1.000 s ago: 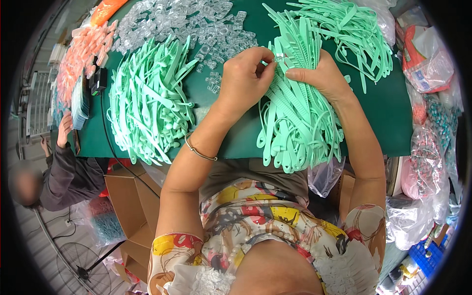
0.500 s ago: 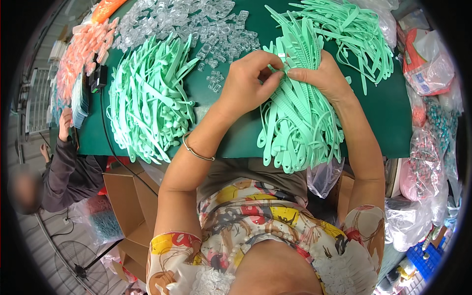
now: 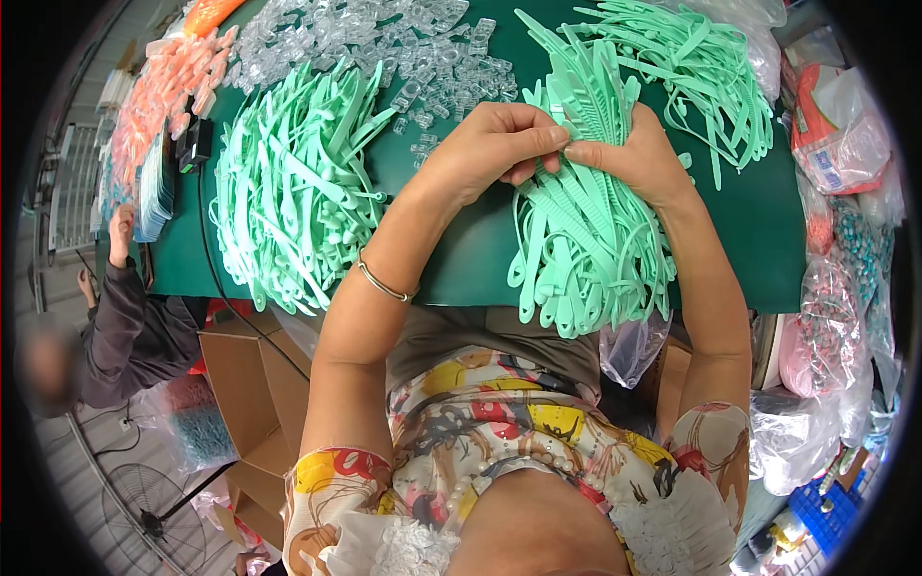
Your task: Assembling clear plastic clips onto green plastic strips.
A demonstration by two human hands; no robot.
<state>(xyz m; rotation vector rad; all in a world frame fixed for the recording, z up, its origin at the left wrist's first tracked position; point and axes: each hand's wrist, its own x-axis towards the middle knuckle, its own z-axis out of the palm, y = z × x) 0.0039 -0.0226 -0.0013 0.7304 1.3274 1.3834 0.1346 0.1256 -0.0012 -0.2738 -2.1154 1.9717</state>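
A thick bundle of mint-green ribbed plastic straps (image 3: pixel 595 230) fans out toward me over the table's near edge. My right hand (image 3: pixel 648 158) is closed around its upper part, the thumb lying across the ribbed strips. At the bundle's left side my left hand (image 3: pixel 499 149) is pinched, thumb and forefinger together, almost touching the right thumb. Whatever sits between those left fingertips is hidden. To the left lies a heap of similar green straps (image 3: pixel 293 192). Beyond my hands are many small clear plastic clips (image 3: pixel 432 58), scattered over the green table (image 3: pixel 461 274).
More green straps (image 3: pixel 691 72) lie at the far right. Orange pieces (image 3: pixel 173 77) and a black device (image 3: pixel 195 144) with a cable occupy the left side. An open cardboard box (image 3: pixel 250 384) stands below the table. Bagged goods (image 3: pixel 816 326) line the right. A co-worker's hand (image 3: pixel 121 230) shows at left.
My left hand's curled fingers have straightened somewhat, and its thumb now lies along the forefinger. A small clear piece seen near its fingertips earlier no longer shows. My right hand keeps its hold.
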